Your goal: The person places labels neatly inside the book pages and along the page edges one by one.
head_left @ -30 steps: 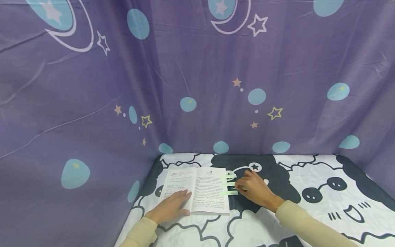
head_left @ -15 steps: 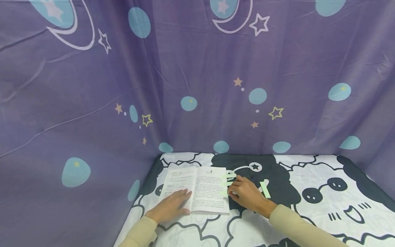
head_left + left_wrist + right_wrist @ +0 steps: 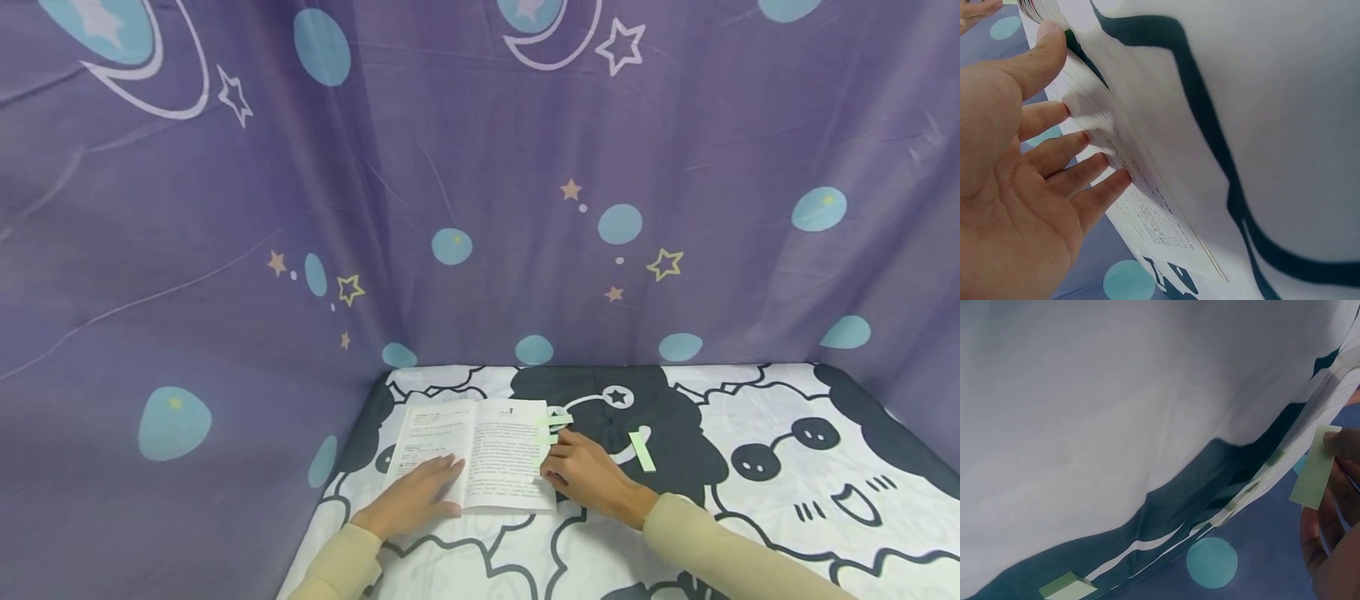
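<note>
An open book (image 3: 510,458) with printed pages lies on the patterned cloth. My left hand (image 3: 422,496) rests on the left page near the spine, its fingers straight and spread; in the left wrist view the fingertips touch the paper and the thumb is by the lower edge. At the right page's outer edge, my right hand (image 3: 588,477) pinches a pale green sticky tab (image 3: 1315,472) between thumb and fingers. Other pale green tabs (image 3: 557,421) stick out from that edge above the hand, partly hidden by it.
A loose pale green strip (image 3: 642,451) lies on the dark part of the cloth (image 3: 678,417), right of the right hand. Purple curtains (image 3: 495,167) with stars and moons hang behind and to the left of the cloth.
My right hand has moved left and toward me, up to the right page's lower outer edge. The loose strip, earlier hidden behind it, now shows. My left hand stays on the page.
</note>
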